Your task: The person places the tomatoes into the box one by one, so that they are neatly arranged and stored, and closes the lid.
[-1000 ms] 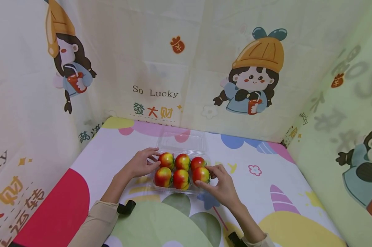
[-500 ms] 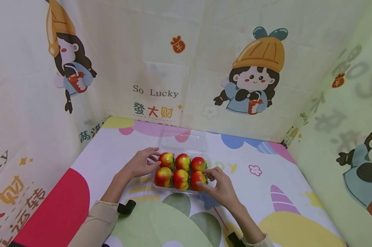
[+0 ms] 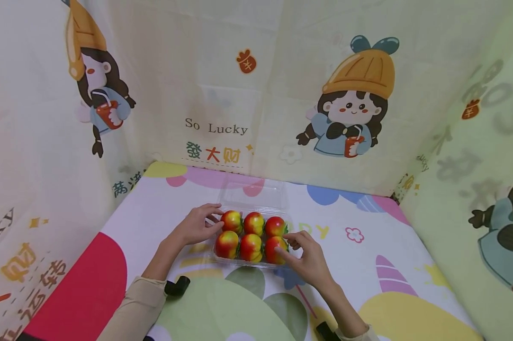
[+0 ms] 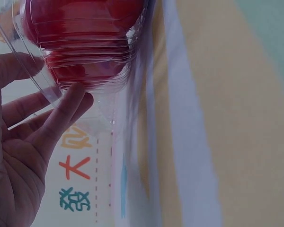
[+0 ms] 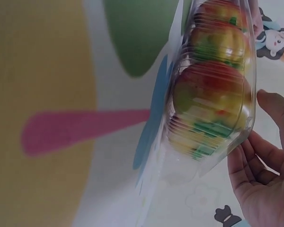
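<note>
Several round red-and-yellow fruits with green leafy tops sit in two rows in a clear plastic box [image 3: 247, 263]. My left hand [image 3: 199, 224] holds the box's left rim; in the left wrist view, that hand [image 4: 23, 137] has its thumb and fingers on either side of the rim [image 4: 31, 78]. My right hand [image 3: 307, 259] is at the box's right end, its thumb over the front right fruit [image 3: 274, 251]. In the right wrist view, the right hand [image 5: 262, 165] has loosely bent fingers beside the box wall, around nothing. Whether they touch the rim, I cannot tell.
The clear lid [image 3: 253, 194] lies folded back behind the box. A patterned cloth [image 3: 222, 308] covers the table. Printed curtains [image 3: 273, 94] stand at the back and both sides. A black wrist-camera piece [image 3: 177, 286] sits by the left sleeve.
The front right fruit, between my right thumb and fingers a second ago, has settled lower and slightly left in the box. My right fingers have loosened from it. The left hand stays put.
</note>
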The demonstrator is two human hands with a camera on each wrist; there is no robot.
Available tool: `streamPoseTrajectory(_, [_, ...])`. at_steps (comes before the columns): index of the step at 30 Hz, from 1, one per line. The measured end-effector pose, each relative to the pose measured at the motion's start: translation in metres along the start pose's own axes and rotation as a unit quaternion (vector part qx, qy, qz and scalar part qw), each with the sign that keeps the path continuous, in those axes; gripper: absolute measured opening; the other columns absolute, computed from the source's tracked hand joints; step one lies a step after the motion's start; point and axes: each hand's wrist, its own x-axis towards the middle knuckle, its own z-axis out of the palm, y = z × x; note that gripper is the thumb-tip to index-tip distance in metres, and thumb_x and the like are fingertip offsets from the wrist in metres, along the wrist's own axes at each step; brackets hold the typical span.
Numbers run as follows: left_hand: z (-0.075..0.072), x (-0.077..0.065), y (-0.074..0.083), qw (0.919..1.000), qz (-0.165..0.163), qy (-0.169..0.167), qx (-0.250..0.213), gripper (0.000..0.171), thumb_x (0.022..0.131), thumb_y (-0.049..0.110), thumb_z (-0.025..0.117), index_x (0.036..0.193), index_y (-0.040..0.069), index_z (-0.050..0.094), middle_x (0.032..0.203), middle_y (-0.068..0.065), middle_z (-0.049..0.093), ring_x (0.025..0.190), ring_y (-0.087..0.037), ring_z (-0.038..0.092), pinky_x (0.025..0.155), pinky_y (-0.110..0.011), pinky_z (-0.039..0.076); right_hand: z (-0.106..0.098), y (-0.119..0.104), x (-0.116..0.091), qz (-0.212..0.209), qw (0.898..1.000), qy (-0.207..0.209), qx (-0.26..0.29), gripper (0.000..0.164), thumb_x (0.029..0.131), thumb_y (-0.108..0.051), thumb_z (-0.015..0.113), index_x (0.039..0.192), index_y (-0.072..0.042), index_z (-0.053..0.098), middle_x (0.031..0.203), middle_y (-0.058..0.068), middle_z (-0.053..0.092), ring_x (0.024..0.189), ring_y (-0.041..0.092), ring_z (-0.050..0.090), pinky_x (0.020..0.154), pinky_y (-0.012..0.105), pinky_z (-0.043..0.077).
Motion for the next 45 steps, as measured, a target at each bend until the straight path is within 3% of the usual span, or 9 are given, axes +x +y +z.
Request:
streamPoseTrajectory(6, [0.004,0.001,0.002,1.0000,0.000,0.007,-0.001,0.034,0.094,0.015,0.071,0.123,-0.004,0.069,0.140,-0.025,0.058,0.096,-0.027,0.074,0.080,-0.035,0.063,-0.003,0.005,0.002,-0.007,1.000,0.013,0.009,0.030,0.084,-0.017,0.084,0.111,-0.006,0.074,0.092,0.011,0.066,0.082,0.028,0.065,0.075,0.036,0.060])
streamPoseTrajectory(15, [0.004,0.005,0.004,0.9997,-0.003,0.024,0.009,0.035,0.095,0.013,0.070,0.122,-0.008,0.067,0.135,-0.030,0.060,0.095,-0.030,0.074,0.081,-0.041,0.063,-0.010,0.013,0.007,0.003,0.999,0.049,0.012,0.028,0.084,-0.012,0.083,0.108,-0.001,0.074,0.093,0.007,0.068,0.081,0.017,0.064,0.076,0.030,0.060])
streamPoseTrajectory(24, [-0.006,0.018,0.008,0.9973,-0.061,0.028,0.029,0.037,0.096,0.017,0.067,0.125,-0.006,0.066,0.125,-0.023,0.067,0.097,-0.031,0.073,0.085,-0.046,0.062,-0.013,0.016,0.024,0.016,0.998,0.053,0.016,0.026,0.087,-0.013,0.081,0.109,-0.001,0.074,0.093,0.005,0.068,0.081,0.017,0.064,0.076,0.031,0.061])
streamPoseTrajectory(40, [-0.015,0.036,0.007,0.9899,-0.109,0.063,0.065,0.038,0.099,0.024,0.059,0.127,0.001,0.069,0.126,-0.017,0.071,0.101,-0.033,0.072,0.090,-0.051,0.059,-0.011,0.031,0.060,0.091,0.995,0.040,0.030,0.028,0.093,-0.020,0.075,0.113,-0.001,0.073,0.097,0.011,0.069,0.086,0.025,0.066,0.080,0.024,0.057])
streamPoseTrajectory(45, [-0.014,0.043,0.005,0.9884,-0.116,0.067,0.072,0.041,0.100,0.027,0.057,0.130,0.000,0.067,0.128,-0.020,0.069,0.101,-0.033,0.072,0.092,-0.051,0.059,-0.008,0.041,0.071,0.088,0.995,0.040,0.019,0.027,0.094,-0.019,0.075,0.112,0.001,0.073,0.096,0.013,0.070,0.085,0.027,0.067,0.080,0.031,0.059])
